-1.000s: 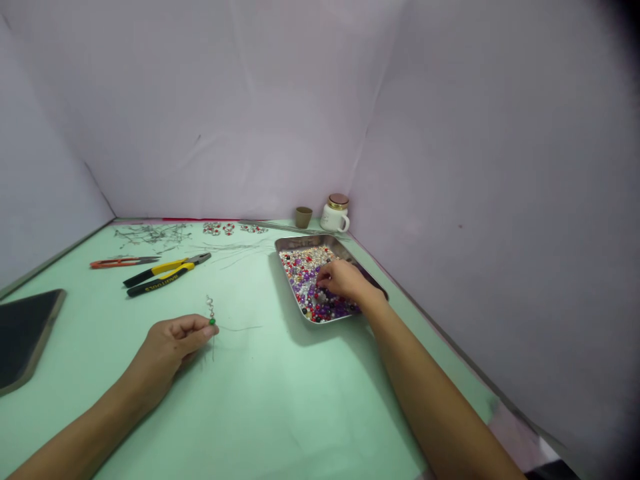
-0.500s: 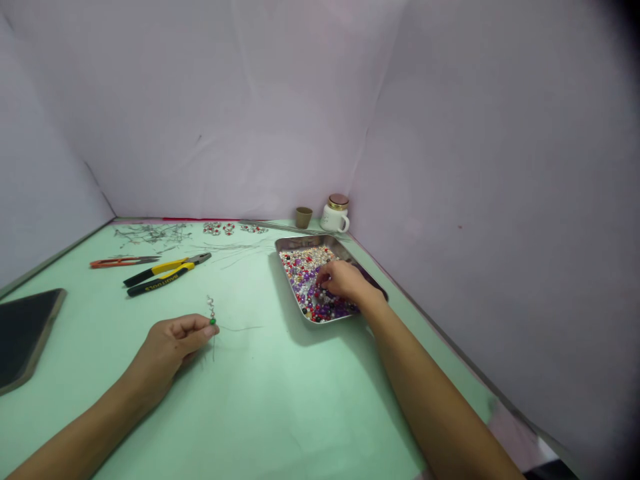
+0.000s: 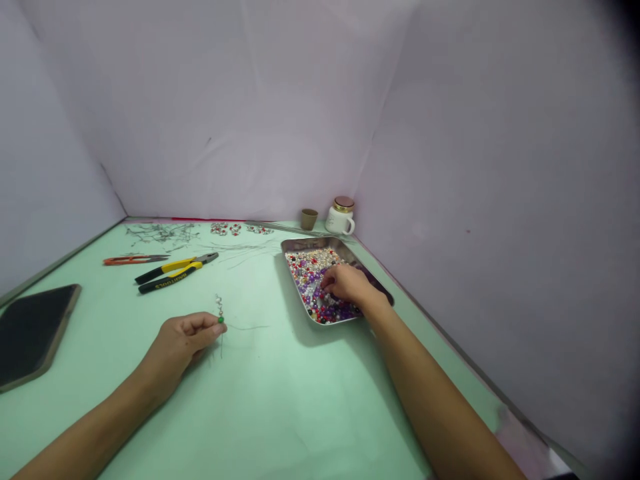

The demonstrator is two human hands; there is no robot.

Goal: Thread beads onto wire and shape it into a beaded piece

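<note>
Between the thumb and fingers of my left hand (image 3: pixel 193 337) is pinched a beaded wire (image 3: pixel 221 319), with a green bead at my fingertips and small clear or white beads above it. Thin wire ends stick out to the right and downward. My right hand (image 3: pixel 345 283) reaches into a metal tray (image 3: pixel 305 308) of loose beads (image 3: pixel 313 267) in purple, red, white, black and gold. Its fingers are bent together down among the purple beads. Whatever lies between those fingertips is too small to make out.
Yellow-and-black pliers (image 3: pixel 177 272) and orange-handled snips (image 3: pixel 136 259) lie at left, near a dark tablet-like slab (image 3: pixel 35 333). Behind are wire pieces (image 3: pixel 163 232), red-and-clear beaded pieces (image 3: pixel 235 229), a small brown cup (image 3: pixel 309 219) and a lidded white mug (image 3: pixel 341 218).
The whole view has shifted slightly, so everything sits a little further right. My left hand keeps its pinch on the beaded wire; my right hand stays in the bead tray.
</note>
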